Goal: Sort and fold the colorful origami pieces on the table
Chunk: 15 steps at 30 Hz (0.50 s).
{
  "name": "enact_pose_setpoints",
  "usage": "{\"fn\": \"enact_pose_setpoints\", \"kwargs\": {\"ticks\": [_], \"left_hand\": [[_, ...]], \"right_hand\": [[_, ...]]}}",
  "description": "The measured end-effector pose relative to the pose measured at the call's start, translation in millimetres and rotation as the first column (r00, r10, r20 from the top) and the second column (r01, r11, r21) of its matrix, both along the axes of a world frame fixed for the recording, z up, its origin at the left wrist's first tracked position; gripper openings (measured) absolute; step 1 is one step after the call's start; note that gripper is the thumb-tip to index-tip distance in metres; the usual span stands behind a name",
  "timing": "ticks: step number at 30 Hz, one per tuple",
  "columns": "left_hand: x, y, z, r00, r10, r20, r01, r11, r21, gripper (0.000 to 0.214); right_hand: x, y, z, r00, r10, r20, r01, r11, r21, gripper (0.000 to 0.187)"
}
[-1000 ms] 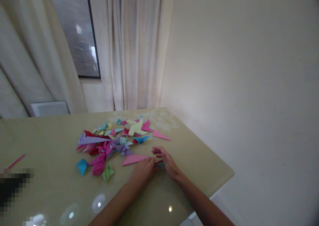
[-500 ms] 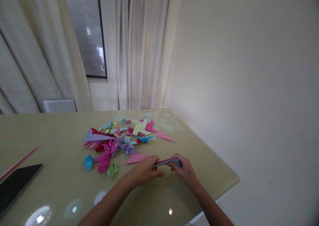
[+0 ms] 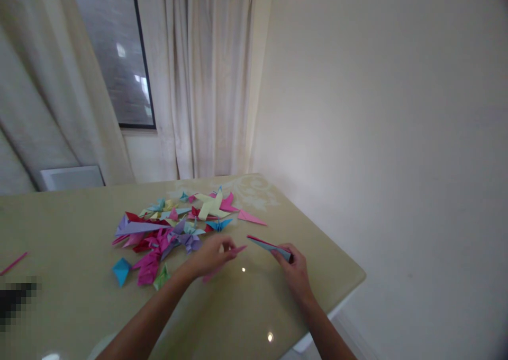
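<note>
My right hand (image 3: 292, 268) pinches the near end of a long folded paper piece (image 3: 266, 245), blue-grey with a red edge, held just above the table (image 3: 79, 307). My left hand (image 3: 211, 254) is closed on a pink folded paper (image 3: 222, 263) that lies partly under the fingers. Both hands are at the right side of a pile of coloured origami pieces (image 3: 174, 225).
A pink paper point (image 3: 251, 218) lies right of the pile, a blue folded piece (image 3: 119, 270) and a green one (image 3: 162, 278) at its near left. A pink strip (image 3: 13, 263) lies at the far left. The table edge (image 3: 337, 302) is close on the right.
My hands have drawn apart. The right hand lifted the blue-grey and red piece to the right; the left hand moved left onto the pink paper.
</note>
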<state>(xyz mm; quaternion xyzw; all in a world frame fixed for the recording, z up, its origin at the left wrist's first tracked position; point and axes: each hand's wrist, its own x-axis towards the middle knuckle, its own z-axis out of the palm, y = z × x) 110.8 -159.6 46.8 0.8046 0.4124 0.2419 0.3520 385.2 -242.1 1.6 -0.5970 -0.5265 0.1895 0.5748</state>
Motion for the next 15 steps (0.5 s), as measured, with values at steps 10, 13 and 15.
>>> {"fn": "enact_pose_setpoints", "kwargs": {"ticks": [10,13,15], "left_hand": [[61,-32,-14.3,0.745,0.302,0.596,0.024,0.88,-0.475,0.071],[61,-32,-16.1,0.725,0.279,0.629,0.068,0.88,-0.47,0.098],[58,-33,-14.3,0.748,0.227,0.624,0.13,0.871,-0.474,0.097]], "right_hand": [[-7,-2,5.0,0.975,0.158,-0.153,-0.156,0.987,0.024,0.035],[-7,-1,4.5,0.969,0.184,-0.165,-0.185,0.983,0.009,0.033],[-7,1,3.5,0.963,0.21,-0.168,-0.212,0.977,0.002,0.032]]}}
